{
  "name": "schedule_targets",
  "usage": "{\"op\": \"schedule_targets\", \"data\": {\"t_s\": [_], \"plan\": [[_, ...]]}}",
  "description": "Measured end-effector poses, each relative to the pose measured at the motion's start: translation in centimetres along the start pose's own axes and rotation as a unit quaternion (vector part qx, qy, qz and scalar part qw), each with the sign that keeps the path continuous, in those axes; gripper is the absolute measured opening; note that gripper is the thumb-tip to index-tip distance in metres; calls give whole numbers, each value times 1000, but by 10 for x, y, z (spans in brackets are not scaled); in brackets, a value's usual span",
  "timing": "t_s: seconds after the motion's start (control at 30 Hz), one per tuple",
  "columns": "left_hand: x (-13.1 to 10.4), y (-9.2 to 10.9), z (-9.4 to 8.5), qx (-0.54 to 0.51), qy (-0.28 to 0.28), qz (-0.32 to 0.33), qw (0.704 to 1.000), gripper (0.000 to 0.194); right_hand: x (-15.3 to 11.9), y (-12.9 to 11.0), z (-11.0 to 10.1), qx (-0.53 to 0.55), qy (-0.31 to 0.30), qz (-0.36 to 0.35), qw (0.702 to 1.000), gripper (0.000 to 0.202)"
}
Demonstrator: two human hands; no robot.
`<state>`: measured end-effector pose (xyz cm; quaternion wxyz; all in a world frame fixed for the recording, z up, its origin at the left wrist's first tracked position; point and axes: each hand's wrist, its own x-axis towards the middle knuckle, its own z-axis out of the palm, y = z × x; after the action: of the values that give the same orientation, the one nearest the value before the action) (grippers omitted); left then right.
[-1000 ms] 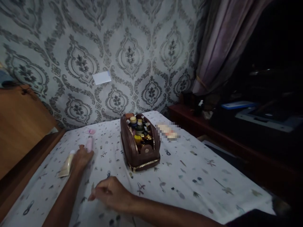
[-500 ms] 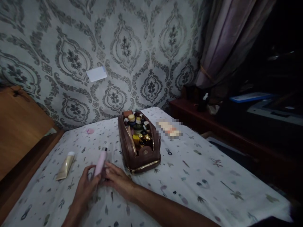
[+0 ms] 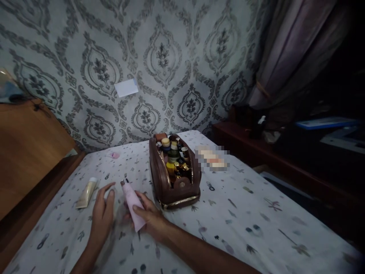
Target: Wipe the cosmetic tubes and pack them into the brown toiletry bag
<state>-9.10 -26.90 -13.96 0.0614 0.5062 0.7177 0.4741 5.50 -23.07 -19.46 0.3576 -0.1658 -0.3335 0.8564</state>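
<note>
A pink squeeze tube [image 3: 133, 205] with a silvery cap is gripped in my right hand [image 3: 152, 219], its cap end tilted up and to the left. My left hand [image 3: 103, 207] is just left of the tube, apart from it, fingers parted and nothing held. Beyond my left hand lies a beige tube [image 3: 87, 193] with a white cap. Right of the pink tube, an unzipped brown cosmetic bag [image 3: 176, 196] stands on the patterned white sheet [image 3: 228, 236], packed with several bottles and jars.
A small pink item [image 3: 114, 155] lies near the back of the sheet. Right of the bag is a pixelated flat object [image 3: 212, 158]. A wooden panel [image 3: 34, 144] borders the left side, a patterned wall [image 3: 159, 95] the back, and a dark red ledge [image 3: 228, 135] the right.
My left hand has let go of the pink tube and drawn left. My right hand now holds the tube alone, turned so its broad side shows. The view has shifted slightly left.
</note>
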Motion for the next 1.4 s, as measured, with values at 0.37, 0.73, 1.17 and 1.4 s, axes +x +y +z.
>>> {"op": "schedule_targets", "data": {"t_s": [0.37, 0.73, 1.17, 1.4], "plan": [[17, -9, 26, -101, -57, 30, 993, 26, -10, -7, 5, -138, -61, 40, 988, 69], [12, -8, 40, -451, -19, -331, 829, 67, -2, 3, 6, -92, 38, 30, 995, 71], [-21, 12, 38, -490, -83, -316, 808, 60, -4, 8, 2, -89, 83, -54, 991, 58], [-19, 4, 35, -294, -41, -221, 929, 65, -6, 10, -4, -280, 23, -187, 941, 50]]}}
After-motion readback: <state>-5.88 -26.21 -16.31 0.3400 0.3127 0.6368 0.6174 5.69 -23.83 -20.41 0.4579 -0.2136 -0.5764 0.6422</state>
